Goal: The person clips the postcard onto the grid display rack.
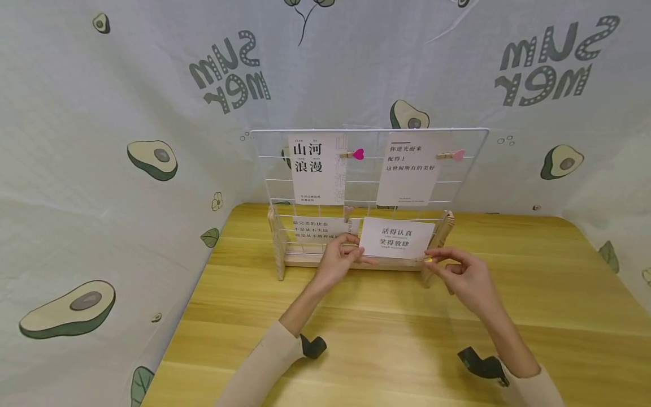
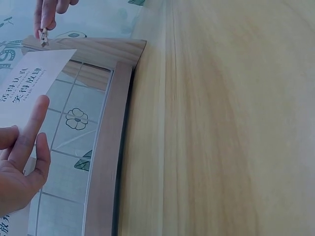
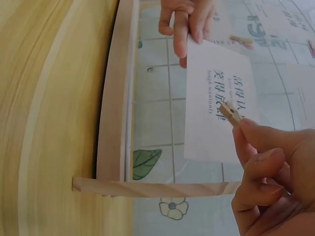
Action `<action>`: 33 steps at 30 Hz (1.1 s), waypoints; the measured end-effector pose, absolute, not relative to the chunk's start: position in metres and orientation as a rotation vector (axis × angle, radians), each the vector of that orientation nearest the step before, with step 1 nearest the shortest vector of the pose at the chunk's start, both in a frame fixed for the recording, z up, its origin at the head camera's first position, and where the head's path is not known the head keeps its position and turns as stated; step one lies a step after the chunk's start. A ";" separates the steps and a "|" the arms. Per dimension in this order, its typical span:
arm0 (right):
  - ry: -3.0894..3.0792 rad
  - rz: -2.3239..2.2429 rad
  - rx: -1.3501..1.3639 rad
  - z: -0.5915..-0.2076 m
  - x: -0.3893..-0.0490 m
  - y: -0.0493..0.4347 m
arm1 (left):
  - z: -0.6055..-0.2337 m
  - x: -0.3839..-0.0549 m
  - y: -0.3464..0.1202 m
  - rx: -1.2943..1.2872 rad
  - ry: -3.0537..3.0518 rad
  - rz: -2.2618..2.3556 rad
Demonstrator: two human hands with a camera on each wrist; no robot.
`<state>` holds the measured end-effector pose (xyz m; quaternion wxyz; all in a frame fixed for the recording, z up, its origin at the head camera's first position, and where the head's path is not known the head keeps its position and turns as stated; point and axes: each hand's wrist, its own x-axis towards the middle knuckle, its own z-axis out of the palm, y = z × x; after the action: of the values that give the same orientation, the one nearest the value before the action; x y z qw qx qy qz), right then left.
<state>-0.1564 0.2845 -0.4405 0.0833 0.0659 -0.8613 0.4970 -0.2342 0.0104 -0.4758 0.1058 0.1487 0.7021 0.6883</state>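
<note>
My left hand point(image 1: 338, 261) pinches the lower left corner of a white printed card point(image 1: 396, 237), holding it in front of the lower right part of a white wire grid point(image 1: 368, 130). In my right hand point(image 1: 465, 277), thumb and index finger pinch a small wooden clothespin point(image 3: 230, 113) with a bit of yellow on it, near the card's lower right corner. The right wrist view shows the clothespin's tip overlapping the card's print. Three other cards hang on the grid: one upper left point(image 1: 317, 175), one upper right point(image 1: 409, 175), one lower left point(image 1: 320, 228).
Heart-topped clothespins, one magenta point(image 1: 358, 154) and one pink point(image 1: 458, 155), hold the upper cards. The grid stands in a wooden base point(image 1: 305, 260) with two upright side posts, on a wood-grain table point(image 1: 386, 339). An avocado-patterned cloth point(image 1: 325, 73) hangs behind.
</note>
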 end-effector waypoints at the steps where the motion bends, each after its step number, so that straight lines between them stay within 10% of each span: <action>1: -2.565 1.470 0.207 -0.440 -0.157 0.284 | -0.476 -0.234 0.011 0.440 2.069 2.032; 33: -2.506 0.890 0.376 -0.373 -0.187 0.295 | -0.478 -0.229 0.025 0.483 2.134 2.116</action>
<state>-0.1868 0.2948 -0.3730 0.2258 0.1363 -0.9090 0.3226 -0.2289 0.0251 -0.4781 0.0492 0.1584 0.7002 0.6944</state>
